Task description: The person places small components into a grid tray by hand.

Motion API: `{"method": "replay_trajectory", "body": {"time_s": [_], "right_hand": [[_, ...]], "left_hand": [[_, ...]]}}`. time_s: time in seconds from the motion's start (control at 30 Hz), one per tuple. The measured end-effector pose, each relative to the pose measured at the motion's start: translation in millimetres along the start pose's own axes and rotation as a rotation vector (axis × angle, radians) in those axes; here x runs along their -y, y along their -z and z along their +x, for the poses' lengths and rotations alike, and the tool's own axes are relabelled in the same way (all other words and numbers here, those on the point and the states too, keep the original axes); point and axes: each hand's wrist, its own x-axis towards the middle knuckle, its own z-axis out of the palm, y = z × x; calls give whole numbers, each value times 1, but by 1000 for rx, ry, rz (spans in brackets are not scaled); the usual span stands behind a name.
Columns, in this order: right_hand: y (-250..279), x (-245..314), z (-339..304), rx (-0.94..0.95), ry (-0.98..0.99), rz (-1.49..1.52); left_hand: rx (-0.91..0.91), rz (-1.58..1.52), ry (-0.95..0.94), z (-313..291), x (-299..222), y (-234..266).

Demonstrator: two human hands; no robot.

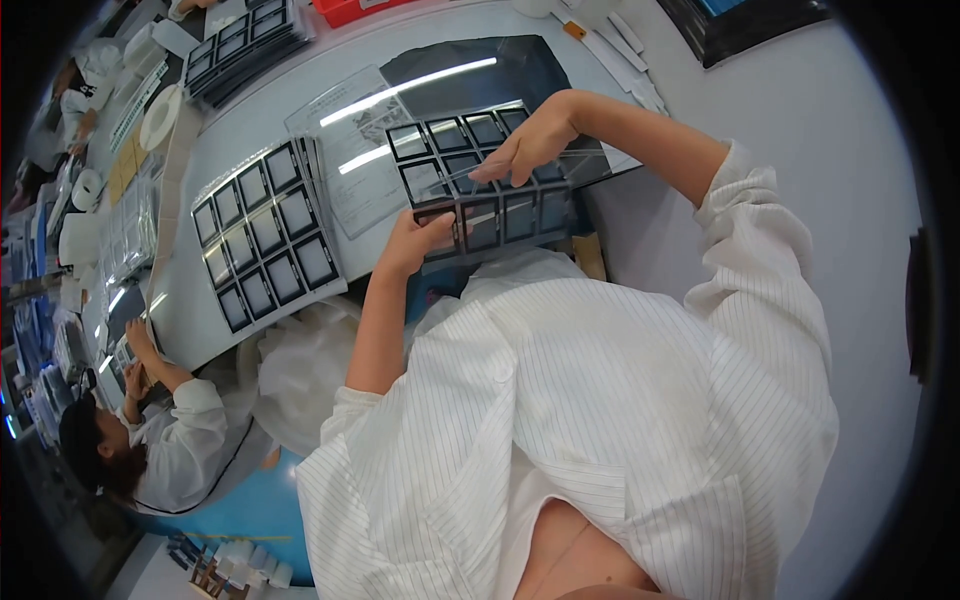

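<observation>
Black-framed panel [482, 222]: from my end I see it at the near edge of the table [225, 140], just in front of the striped shirt [600, 350], with the dark sheet [520, 75] beyond it. The left hand [408, 243] grasps its near left edge, thumb on top. The right hand [540, 140] is over the cells, fingers pinched around a slim implement [448, 182]; glare blurs it, so it may be tweezers, though I can't be sure. To work this well, I'd hold the left grip steady so the panel doesn't rock, angle the implement low to spare the clear cells from scratches, and use light pressure. I'd also steer clear of the stack of panels [265, 235] at left.
</observation>
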Motion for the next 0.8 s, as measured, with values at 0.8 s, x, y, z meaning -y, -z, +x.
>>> {"method": "replay_trajectory", "body": {"time_s": [0.8], "right_hand": [[-16,9,-21,-201,163,106]], "left_hand": [[3,-68,-115,10,-27,-19]]}}
